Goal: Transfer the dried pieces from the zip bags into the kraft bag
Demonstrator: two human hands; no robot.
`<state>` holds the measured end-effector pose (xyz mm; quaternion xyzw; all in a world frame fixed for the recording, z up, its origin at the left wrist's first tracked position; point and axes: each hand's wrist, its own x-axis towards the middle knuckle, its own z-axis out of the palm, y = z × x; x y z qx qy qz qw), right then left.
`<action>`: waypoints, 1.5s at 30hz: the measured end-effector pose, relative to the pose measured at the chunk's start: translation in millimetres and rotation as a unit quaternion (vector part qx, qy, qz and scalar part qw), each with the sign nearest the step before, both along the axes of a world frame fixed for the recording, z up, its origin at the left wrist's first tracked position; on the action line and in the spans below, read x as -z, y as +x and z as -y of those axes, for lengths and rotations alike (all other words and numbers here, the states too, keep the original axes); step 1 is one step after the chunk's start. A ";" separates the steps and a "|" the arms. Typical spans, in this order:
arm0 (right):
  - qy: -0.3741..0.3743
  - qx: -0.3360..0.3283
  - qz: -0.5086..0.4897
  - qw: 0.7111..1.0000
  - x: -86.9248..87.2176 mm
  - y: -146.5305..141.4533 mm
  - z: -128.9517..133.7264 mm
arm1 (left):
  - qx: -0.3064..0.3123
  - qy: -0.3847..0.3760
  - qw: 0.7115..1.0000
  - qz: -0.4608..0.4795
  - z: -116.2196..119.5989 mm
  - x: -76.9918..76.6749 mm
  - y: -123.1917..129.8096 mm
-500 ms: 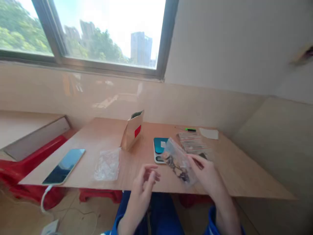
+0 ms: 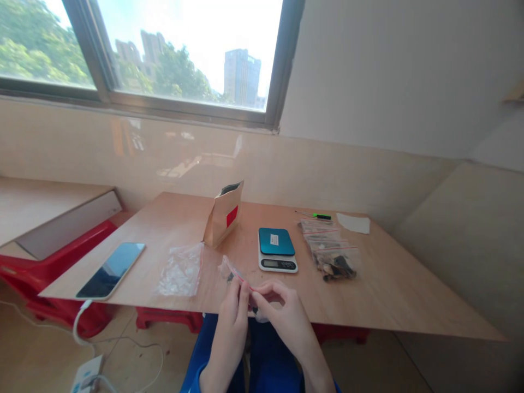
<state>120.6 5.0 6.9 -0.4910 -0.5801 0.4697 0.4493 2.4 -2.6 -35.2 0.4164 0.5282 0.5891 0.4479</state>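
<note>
Clear zip bag (image 2: 230, 269) pinched by left hand (image 2: 231, 341) and right hand (image 2: 286, 316), dark-filled bags (image 2: 333, 265) beside the scale (image 2: 277, 251).

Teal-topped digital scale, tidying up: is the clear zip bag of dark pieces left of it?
No, the clear zip bag of dark pieces lies right of the teal-topped digital scale.

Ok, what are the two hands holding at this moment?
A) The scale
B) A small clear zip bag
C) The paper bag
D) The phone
B: the left hand and right hand pinch a small clear zip bag between them, its red seal line running toward the fingers.
</note>
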 end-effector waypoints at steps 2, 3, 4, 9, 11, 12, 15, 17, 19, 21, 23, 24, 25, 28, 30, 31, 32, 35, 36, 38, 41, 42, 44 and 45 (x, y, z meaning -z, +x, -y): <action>-0.015 -0.028 -0.034 0.999 2.3 5.5 -0.7 | -0.001 -0.011 1.000 0.012 1.6 7.8 -0.3; -0.020 -0.042 -0.055 0.997 3.5 8.3 -1.0 | 0.007 -0.015 1.000 0.014 2.6 11.2 -0.1; -0.024 -0.048 -0.074 0.996 4.8 11.1 -1.3 | 0.015 -0.016 1.000 0.012 3.5 13.8 0.3; -0.047 -0.019 -0.088 0.995 10.9 23.1 -2.5 | 0.040 0.024 0.996 -0.073 6.4 10.0 4.5; -0.053 -0.004 -0.072 0.996 11.9 26.3 -2.1 | 0.086 0.047 0.989 -0.114 6.6 2.2 6.1; -0.051 0.009 -0.063 0.997 11.7 27.1 -1.4 | 0.109 0.056 0.984 -0.128 6.3 -2.0 6.8; -0.040 0.065 -0.034 0.997 8.8 24.5 1.5 | 0.145 0.071 0.975 -0.151 4.4 -12.1 9.0; -0.030 0.094 -0.028 0.995 6.5 20.7 3.2 | 0.144 0.074 0.974 -0.160 3.4 -15.4 10.2; -0.017 0.116 -0.034 0.993 5.7 20.2 3.0 | 0.142 0.077 0.972 -0.170 4.7 -16.5 10.2; 0.003 0.188 -0.047 0.981 6.3 27.2 1.1 | 0.133 0.080 0.972 -0.179 9.3 -16.7 8.3; 0.012 0.283 -0.072 0.956 6.6 41.1 -0.8 | 0.122 0.079 0.972 -0.187 16.3 -17.3 4.6; 0.012 0.317 -0.089 0.944 5.7 48.9 -0.8 | 0.123 0.075 0.972 -0.185 19.5 -17.7 2.5; 0.009 0.335 -0.106 0.936 3.9 55.9 0.1 | 0.132 0.070 0.973 -0.175 22.0 -17.8 0.4; 0.018 0.334 -0.143 0.931 -6.7 64.9 7.5 | 0.167 0.070 0.979 -0.093 20.8 -12.4 -3.3; 0.037 0.337 -0.170 0.925 -14.9 59.7 13.3 | 0.143 0.084 0.986 -0.009 13.4 -1.2 -2.1; 0.040 0.335 -0.188 0.922 -17.9 55.0 15.4 | 0.121 0.088 0.988 0.036 9.2 6.3 -0.5; 0.039 0.330 -0.208 0.920 -19.9 49.7 16.6 | 0.103 0.082 0.988 0.079 5.5 14.2 1.7; 0.012 0.289 -0.237 0.927 -18.3 35.1 14.9 | 0.133 0.010 0.966 0.222 1.1 32.2 9.8; -0.003 0.264 -0.233 0.936 -15.5 31.6 13.1 | 0.153 -0.009 0.950 0.271 1.8 34.4 12.3; -0.040 0.186 -0.201 0.961 -8.4 27.0 9.1 | 0.178 -0.041 0.921 0.343 3.8 33.7 16.0; -0.050 0.087 -0.127 0.987 0.7 25.8 5.2 | 0.118 -0.074 0.924 0.355 1.6 28.9 16.6; -0.023 0.091 -0.104 0.990 2.4 26.5 5.0 | 0.072 -0.077 0.936 0.337 -0.7 28.5 15.5; 0.055 0.132 -0.067 0.988 3.9 28.3 5.8 | -0.004 -0.072 0.955 0.288 -5.6 30.1 12.2; 0.084 0.141 -0.050 0.985 4.0 29.1 6.5 | -0.018 -0.067 0.961 0.269 -7.1 31.4 10.4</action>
